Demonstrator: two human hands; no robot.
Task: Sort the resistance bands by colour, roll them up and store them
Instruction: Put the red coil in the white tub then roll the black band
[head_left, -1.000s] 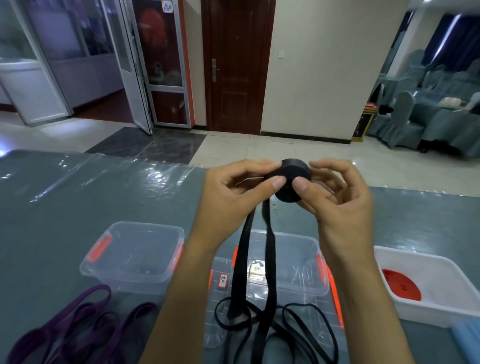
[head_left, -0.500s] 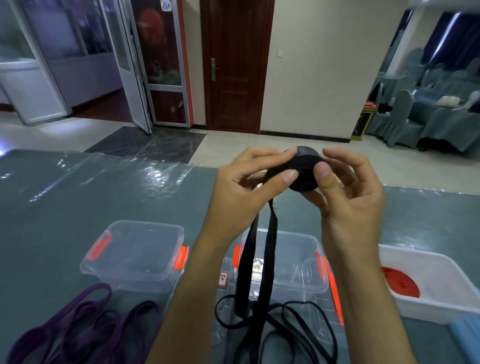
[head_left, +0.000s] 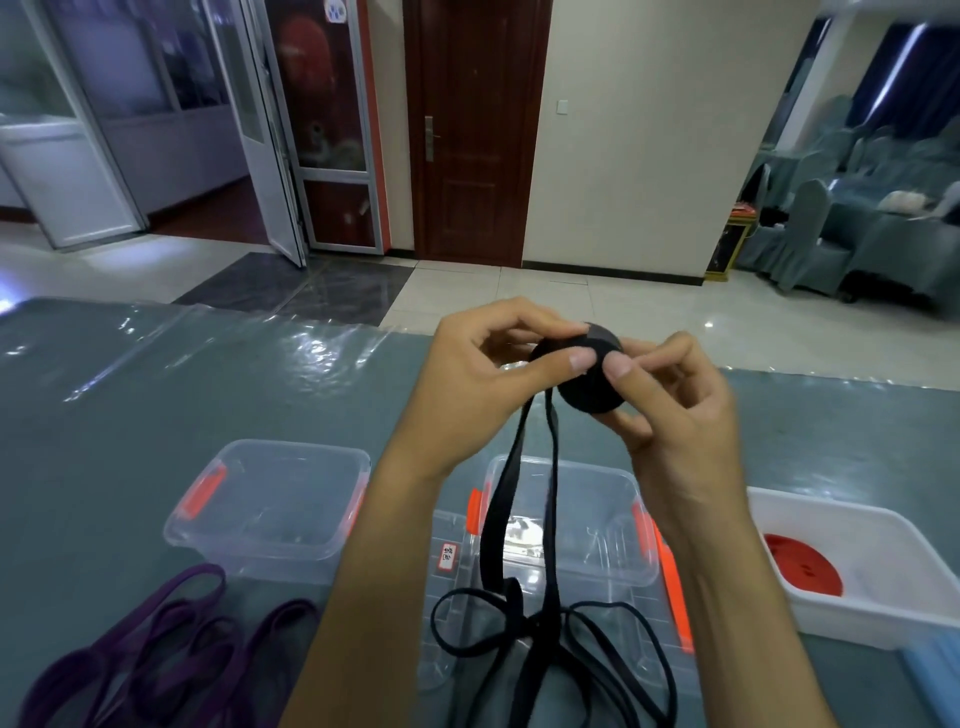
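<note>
A black band (head_left: 545, 519) is being wound into a tight roll (head_left: 589, 374), held up above the table (head_left: 104, 415) btwn both hands. The roll is pinched by the left hand (head_left: 478, 384) w/ thumb and forefinger on its near-left side, and by the right hand (head_left: 675, 405) w/ thumb on the face and fingers curled behind; both grips are closed on the roll. The relation that matters: the unrolled tail hangs almost straight down from the roll's lower-left edge, two strands side by side, down to a loose tangle lying over a clear box (head_left: 571, 519) directly below. So the long axis of the free part runs vertical, below the grip and slightly nearer the left hand. Further winding is judged to draw slack upward. Purple bands (head_left: 156, 639) are left at lower left, near a second clear box (head_left: 270, 499); a white tray (head_left: 857, 566) w/ a red disc (head_left: 802, 569) sits at right.
</note>
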